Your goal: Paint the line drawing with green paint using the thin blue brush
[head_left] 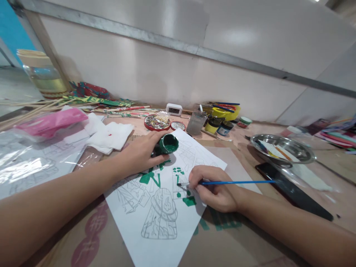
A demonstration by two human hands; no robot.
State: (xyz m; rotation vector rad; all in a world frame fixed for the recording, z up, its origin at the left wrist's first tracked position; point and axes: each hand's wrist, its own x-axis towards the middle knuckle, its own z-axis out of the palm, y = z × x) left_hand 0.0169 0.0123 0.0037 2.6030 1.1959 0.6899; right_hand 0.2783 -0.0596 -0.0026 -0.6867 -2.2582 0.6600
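Note:
My left hand (pixel 148 150) is wrapped round a small jar of green paint (pixel 169 144), its mouth tilted towards me, at the far part of a white drawing sheet (pixel 158 252). Between the fingers of my right hand (pixel 213 188) is a thin paintbrush (pixel 236 182) with a blue handle. Its dark tip meets the sheet at a small outlined shape, among green painted patches (pixel 189 201). More green patches lie just below the jar. Pencil outlines cover much of the sheet, with an unpainted bell-like figure (pixel 160 215) nearest me.
Behind the sheet stand a cup of cloudy water (pixel 196 122), paint jars (pixel 224 128), a small digital clock (pixel 174 109) and a red-rimmed dish (pixel 157 122). To the right are a metal bowl (pixel 303 152) and a black phone (pixel 294 193). Tissues (pixel 111 136) and a pink packet (pixel 52 122) lie left.

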